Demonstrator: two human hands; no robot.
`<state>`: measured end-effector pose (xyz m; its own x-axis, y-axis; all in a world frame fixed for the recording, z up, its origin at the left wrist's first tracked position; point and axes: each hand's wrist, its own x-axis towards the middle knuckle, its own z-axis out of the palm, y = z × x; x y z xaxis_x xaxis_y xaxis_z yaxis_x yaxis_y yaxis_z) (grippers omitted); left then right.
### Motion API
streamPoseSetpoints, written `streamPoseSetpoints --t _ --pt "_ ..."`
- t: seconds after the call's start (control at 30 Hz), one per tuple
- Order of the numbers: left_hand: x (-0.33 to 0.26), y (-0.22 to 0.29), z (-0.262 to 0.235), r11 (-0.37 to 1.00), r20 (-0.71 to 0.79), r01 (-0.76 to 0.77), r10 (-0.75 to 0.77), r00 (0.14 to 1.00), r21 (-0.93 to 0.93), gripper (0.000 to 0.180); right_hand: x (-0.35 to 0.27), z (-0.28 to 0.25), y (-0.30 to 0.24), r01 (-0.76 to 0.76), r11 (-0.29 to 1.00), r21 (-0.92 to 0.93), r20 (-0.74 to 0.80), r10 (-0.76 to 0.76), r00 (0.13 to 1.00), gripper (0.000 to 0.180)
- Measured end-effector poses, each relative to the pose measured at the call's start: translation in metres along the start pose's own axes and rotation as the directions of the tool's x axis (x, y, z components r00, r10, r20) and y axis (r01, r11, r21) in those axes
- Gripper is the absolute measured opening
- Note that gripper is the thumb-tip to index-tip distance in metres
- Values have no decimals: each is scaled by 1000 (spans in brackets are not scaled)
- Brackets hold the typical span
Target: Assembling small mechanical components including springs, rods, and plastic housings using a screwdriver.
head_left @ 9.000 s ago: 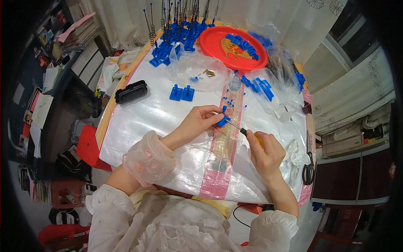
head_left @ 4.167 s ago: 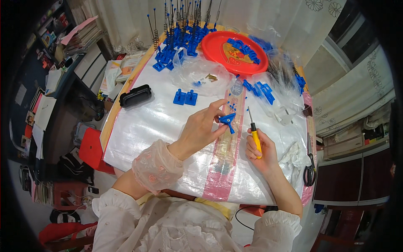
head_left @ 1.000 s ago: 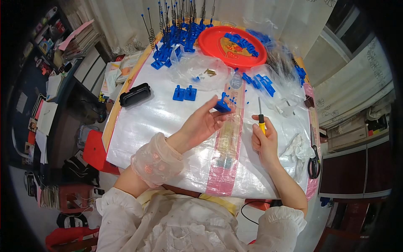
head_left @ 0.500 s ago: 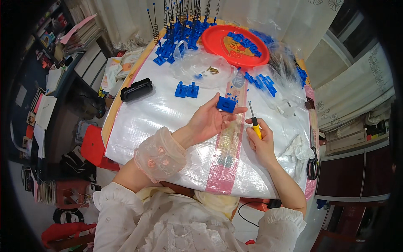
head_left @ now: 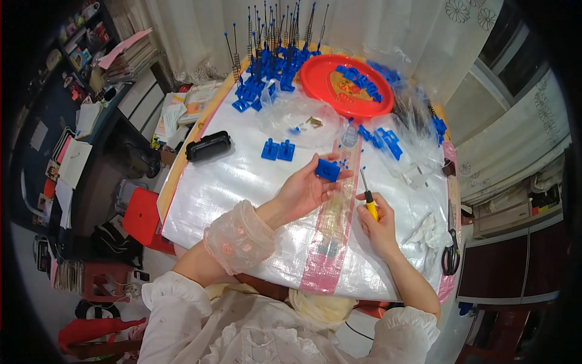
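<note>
Left hand [head_left: 303,191] holds blue part [head_left: 327,170]; right hand [head_left: 377,225] screwdriver [head_left: 367,198]

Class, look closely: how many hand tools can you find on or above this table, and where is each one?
2. A yellow-handled screwdriver is in the right hand, near the blue part the left hand holds. Black-handled scissors lie at the table's right edge. Others may be hidden.

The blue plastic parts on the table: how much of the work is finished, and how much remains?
Done: assembled pieces with upright rods crowd the far edge. In hand: left hand holds one blue block; right hand grips a yellow screwdriver. Left: loose parts in the red tray.
</note>
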<state>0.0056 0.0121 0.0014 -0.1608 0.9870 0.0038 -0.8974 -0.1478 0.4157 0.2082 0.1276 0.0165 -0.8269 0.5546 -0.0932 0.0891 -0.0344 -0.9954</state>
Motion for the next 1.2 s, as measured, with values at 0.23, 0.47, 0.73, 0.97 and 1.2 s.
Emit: streamPoseSetpoints --t 0.23,0.47,0.73,0.97,1.2 --pt "-11 -9 24 972 -54 103 -94 994 212 51 0 -1 -1 -21 1000 -7 -14 21 1000 18" --pt "-14 -13 12 905 5 10 -13 1000 425 32 1 2 -4 -30 998 49 -34 32 999 16" --pt "-16 0 26 615 6 -113 173 985 780 27 1 3 -6 -37 998 42 -29 39 999 15" --pt "-28 29 62 229 92 -179 347 933 957 18 2 0 -5 -38 999 32 -16 38 999 14" --pt "-74 70 95 -109 298 -283 502 812 953 23 1 0 -4 -49 998 51 -11 49 999 14"
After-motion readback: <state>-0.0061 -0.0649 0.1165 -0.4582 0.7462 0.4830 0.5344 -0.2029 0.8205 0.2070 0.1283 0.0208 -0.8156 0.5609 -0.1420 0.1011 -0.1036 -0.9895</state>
